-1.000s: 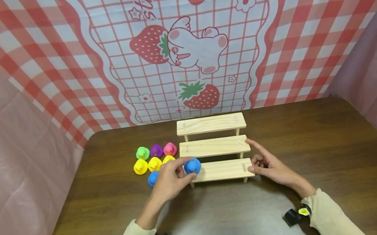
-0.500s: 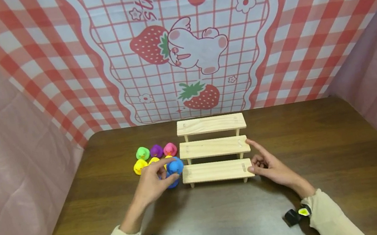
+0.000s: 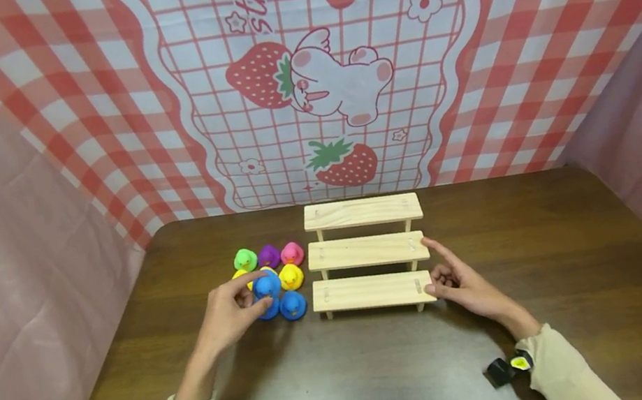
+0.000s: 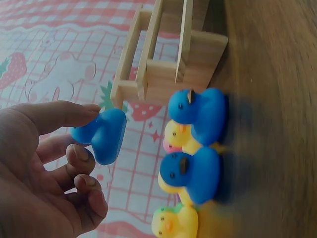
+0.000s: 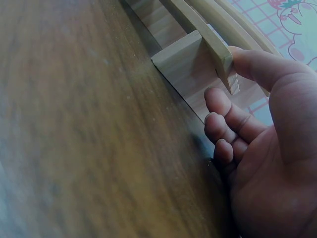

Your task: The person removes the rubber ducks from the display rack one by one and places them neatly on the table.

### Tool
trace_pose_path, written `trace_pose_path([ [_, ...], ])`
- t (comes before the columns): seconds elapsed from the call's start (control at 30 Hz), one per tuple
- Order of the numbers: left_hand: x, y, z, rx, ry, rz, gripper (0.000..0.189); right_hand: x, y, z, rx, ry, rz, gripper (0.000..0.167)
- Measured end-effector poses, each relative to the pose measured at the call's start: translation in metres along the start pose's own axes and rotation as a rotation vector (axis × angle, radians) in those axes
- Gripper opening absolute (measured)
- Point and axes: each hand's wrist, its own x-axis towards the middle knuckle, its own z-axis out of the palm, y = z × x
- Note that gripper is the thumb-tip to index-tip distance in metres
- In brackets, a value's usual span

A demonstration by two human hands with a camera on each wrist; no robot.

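Note:
My left hand (image 3: 222,317) pinches a small blue toy duck (image 3: 267,285) between thumb and fingertips. In the left wrist view the held duck (image 4: 110,136) is raised clear of two other blue ducks (image 4: 204,173) standing on the table. Those two form the front row in the head view, one partly covered by the held duck, the other (image 3: 293,306) in full sight. My right hand (image 3: 471,288) holds the right end of a three-step wooden shelf (image 3: 368,292): thumb at the lowest step, index finger reaching the middle step, other fingers curled.
Behind the blue ducks stand several yellow ducks (image 3: 292,277). A green duck (image 3: 245,260), a purple duck (image 3: 269,256) and a pink duck (image 3: 292,254) make the back row, left of the shelf. A strawberry-print checked cloth (image 3: 340,83) hangs behind the brown table (image 3: 351,379).
My left hand has carried the blue duck leftward, from over the lowest step's left end to above the duck group. The right hand keeps its place on the shelf.

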Motion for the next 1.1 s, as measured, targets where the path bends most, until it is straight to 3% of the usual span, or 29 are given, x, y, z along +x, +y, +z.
trace_pose_path([
  [0.47, -0.01, -0.03, -0.02, 0.02, 0.022, -0.112, 0.035, 0.0, -0.002, 0.001, -0.011, 0.007, 0.02, 0.083],
  [1.1, -0.014, -0.054, -0.021, 0.05, -0.065, -0.227, 0.038, 0.0, 0.0, 0.0, -0.011, 0.008, 0.015, 0.084],
])
